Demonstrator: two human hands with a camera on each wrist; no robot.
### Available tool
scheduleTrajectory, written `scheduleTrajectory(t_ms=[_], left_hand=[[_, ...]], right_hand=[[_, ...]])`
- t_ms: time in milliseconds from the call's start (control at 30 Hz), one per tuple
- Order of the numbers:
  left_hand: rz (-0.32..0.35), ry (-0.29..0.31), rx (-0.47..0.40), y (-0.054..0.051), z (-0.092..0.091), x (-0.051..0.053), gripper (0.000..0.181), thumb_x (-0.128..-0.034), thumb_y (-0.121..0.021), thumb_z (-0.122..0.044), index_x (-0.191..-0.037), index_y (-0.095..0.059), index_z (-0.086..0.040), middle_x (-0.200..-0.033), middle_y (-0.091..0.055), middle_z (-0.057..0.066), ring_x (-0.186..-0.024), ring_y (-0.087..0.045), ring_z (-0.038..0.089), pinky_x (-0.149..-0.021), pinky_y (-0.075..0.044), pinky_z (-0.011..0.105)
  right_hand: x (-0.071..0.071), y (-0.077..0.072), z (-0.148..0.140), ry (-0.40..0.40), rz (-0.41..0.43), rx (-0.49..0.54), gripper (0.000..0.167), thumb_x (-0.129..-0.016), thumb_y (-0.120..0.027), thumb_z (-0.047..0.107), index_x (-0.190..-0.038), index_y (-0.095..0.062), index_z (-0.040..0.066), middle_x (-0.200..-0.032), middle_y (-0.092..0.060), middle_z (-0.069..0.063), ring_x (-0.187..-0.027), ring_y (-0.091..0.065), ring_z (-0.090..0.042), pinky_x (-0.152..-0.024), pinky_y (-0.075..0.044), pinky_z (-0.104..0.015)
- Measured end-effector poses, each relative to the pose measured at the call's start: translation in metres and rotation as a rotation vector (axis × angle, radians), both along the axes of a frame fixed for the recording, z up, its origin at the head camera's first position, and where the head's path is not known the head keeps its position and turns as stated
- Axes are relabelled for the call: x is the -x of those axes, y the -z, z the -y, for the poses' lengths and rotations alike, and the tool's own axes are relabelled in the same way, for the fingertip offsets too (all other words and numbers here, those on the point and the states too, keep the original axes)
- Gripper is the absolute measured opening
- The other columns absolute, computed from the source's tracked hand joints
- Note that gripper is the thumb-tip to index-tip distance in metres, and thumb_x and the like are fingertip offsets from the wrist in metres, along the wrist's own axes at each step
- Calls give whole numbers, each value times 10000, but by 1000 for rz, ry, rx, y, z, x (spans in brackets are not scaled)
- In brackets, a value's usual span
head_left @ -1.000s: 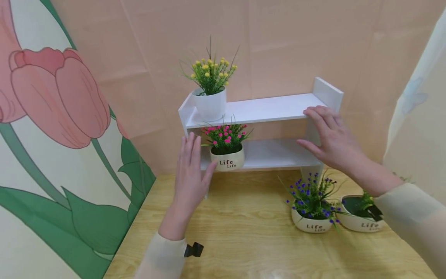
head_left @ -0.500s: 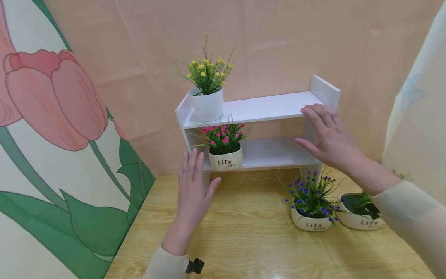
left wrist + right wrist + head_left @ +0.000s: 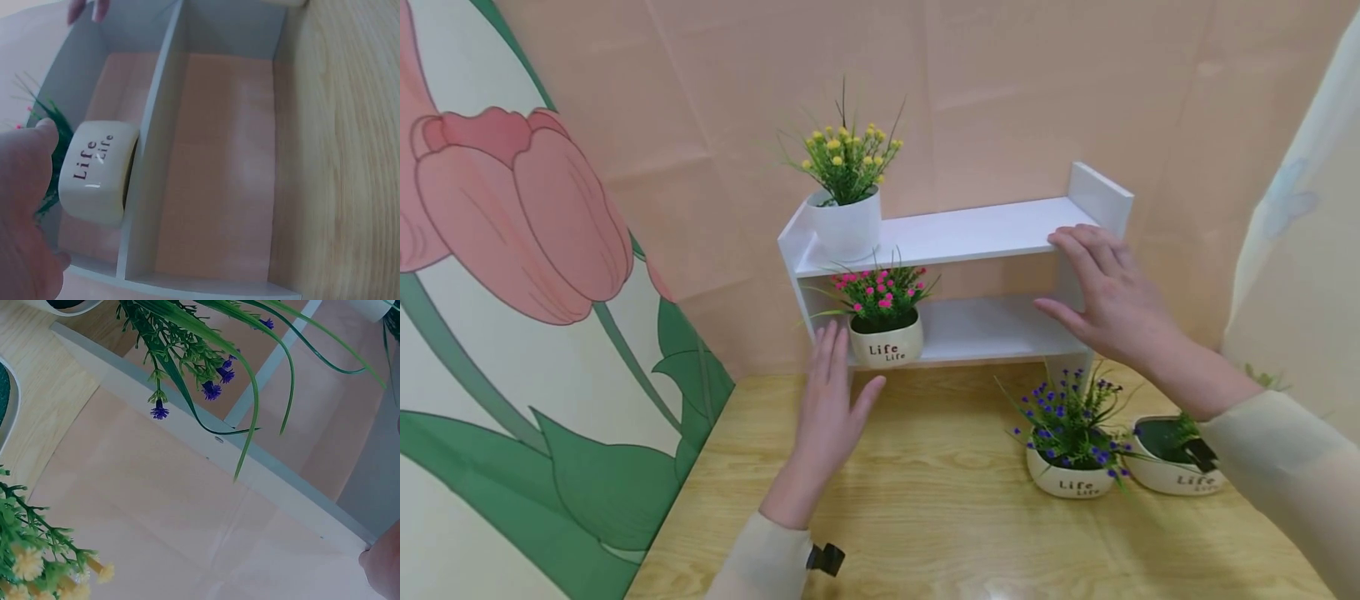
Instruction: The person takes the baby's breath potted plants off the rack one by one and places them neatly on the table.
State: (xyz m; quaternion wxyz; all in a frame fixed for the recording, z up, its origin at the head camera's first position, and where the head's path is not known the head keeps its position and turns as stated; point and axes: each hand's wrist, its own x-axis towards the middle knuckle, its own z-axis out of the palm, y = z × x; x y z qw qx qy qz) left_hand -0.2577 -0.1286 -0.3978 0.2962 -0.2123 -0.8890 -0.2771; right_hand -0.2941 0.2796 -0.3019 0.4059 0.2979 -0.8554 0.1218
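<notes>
1. Wood table (image 3: 940,517), pinkish wall (image 3: 1000,92) behind.
2. White shelf (image 3: 985,233): pink plant (image 3: 886,342) below, yellow plant (image 3: 847,221) above; blue plant (image 3: 1067,442) before its right leg.
3. Left hand (image 3: 829,408) straight-fingered beside pink plant, perhaps touching.
4. Right hand (image 3: 1108,292) on shelf, thumb apart.

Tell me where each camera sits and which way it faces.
Head: worn there, facing forward and down at the shelf; left hand and right hand show.
Left wrist: worn there, facing the shelf's front; part of left hand plus right fingertips show.
Right wrist: worn there, facing the shelf's side past purple flowers; part of right hand shows.
Head and left wrist share the pink-flowered pot.
</notes>
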Motion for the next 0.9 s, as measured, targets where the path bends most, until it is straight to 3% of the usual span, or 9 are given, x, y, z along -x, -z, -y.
scheduleTrajectory(t_ms=[233, 400, 667, 767, 900], left_hand=[[106, -2, -98, -6, -7, 11, 932, -1088, -701, -463, -1768, -189, -83, -1838, -119, 134, -1679, -169, 334, -1302, -282, 585], [172, -17, -155, -13, -12, 19, 953, -1079, -702, -503, -1742, -227, -11, -1811, -183, 208, -1636, -275, 410, -1284, -319, 593], [213, -26, -213, -22, -17, 36, 931, -1073, -721, -478, -1685, -301, 84, -1739, -290, 321, -1605, -321, 469, -1303, -303, 588], [232, -19, -218, -24, -17, 42, 934, -1068, -730, -472, -1682, -303, 88, -1731, -305, 322, -1601, -333, 459, -1311, -300, 562], [253, -2, -229, -26, -16, 49, 944, -1058, -746, -464, -1689, -296, 76, -1712, -338, 324, -1577, -373, 466, -1306, -315, 561]], right_hand=[[0, -1, 1, 4, 0, -6, 1027, -1046, -395, 828, -1613, -420, -27, -1600, -445, -268, -1509, -348, -504, -1352, -185, -508], [-1, 0, 0, 7, 16, -6, 1030, -1041, -393, 833, -1618, -414, -20, -1610, -436, -261, -1511, -340, -504, -1349, -190, -518], [-1, 1, -2, 17, 34, -10, 959, -1057, -479, 766, -1631, -404, 2, -1635, -423, -246, -1527, -330, -492, -1345, -202, -530], [-1, 1, -2, 26, 38, -12, 893, -1049, -624, 646, -1636, -401, 10, -1642, -420, -238, -1535, -326, -485, -1343, -205, -535], [0, 0, -2, 37, 40, -16, 903, -928, -832, 359, -1639, -395, 13, -1646, -413, -232, -1542, -322, -472, -1348, -202, -520]])
